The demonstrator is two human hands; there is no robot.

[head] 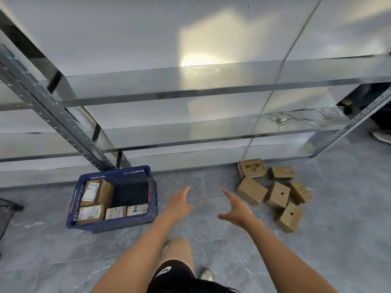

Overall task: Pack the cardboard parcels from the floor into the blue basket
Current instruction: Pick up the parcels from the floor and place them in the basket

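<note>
Both hands empty, held out between the blue basket (112,224) and the loose parcels (277,194).
Left hand (179,205) and right hand (238,210): grip wide, fingers spread, holding nothing. The basket stands on the floor (63,261) at left with four packed parcels (96,192) inside. Six loose parcels lie at right, near the metal shelf rack (190,96).

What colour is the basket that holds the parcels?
Blue. The basket has a mesh-patterned wall, seen best in the head view.
</note>
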